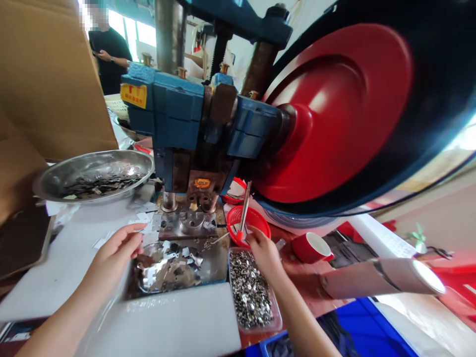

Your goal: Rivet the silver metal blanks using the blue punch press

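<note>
My left hand [119, 245] is at the left of the press bed, thumb and index finger apart with nothing visible between them. Close to its fingertips lie flat metal plates [148, 225]. My right hand [265, 250] is closed beside the red basket [263, 223], seemingly on a thin metal rod [222, 238] that reaches toward the die; its grip is partly hidden. A chrome lever [245, 206] with a red end stands by those fingers. Between my hands are the steel die [186, 225] of the blue press [176, 106] and a shiny tray [148, 282] holding cut plates.
A steel bowl [48, 186] of thin plates stands left. Below my right hand is a clear plastic box [277, 320] of small metal parts. A large red flywheel [345, 114], a red mug [307, 250] and a pink cylindrical lamp [357, 280] occupy the right. Another person [113, 54] stands behind.
</note>
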A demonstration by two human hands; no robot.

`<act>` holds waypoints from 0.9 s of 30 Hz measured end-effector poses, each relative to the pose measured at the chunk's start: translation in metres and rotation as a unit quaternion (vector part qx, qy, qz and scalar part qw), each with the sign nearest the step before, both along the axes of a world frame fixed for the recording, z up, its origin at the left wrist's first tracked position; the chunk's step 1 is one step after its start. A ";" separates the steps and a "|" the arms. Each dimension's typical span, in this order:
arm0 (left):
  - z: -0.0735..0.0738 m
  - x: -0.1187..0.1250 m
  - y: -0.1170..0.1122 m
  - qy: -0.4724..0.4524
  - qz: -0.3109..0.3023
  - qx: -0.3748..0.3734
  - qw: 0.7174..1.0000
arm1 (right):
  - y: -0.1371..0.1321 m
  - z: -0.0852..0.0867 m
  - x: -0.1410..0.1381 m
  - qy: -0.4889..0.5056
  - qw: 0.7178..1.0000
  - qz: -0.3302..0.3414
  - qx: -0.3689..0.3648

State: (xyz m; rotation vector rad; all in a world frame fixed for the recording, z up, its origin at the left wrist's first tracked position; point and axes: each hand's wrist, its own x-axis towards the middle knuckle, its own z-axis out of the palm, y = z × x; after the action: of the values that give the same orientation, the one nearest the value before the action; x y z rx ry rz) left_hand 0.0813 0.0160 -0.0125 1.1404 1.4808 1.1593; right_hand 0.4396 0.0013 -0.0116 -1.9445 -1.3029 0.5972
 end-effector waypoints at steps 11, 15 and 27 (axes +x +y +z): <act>-0.017 -0.018 0.006 -0.133 0.150 0.036 0.979 | 0.008 0.014 -0.194 -0.294 0.856 0.424 0.030; -0.016 -0.016 0.004 -0.079 0.121 0.034 0.989 | 0.021 0.002 -0.216 -0.359 0.841 0.403 0.028; -0.017 -0.014 -0.001 0.070 0.093 0.066 0.991 | 0.015 0.012 -0.190 -0.320 0.838 0.438 0.062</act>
State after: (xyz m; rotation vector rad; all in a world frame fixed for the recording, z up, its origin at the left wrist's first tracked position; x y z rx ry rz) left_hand 0.0676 0.0146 -0.0294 1.2147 1.6668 1.3447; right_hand 0.2497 0.0158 0.0007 -1.3795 -2.6287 0.2307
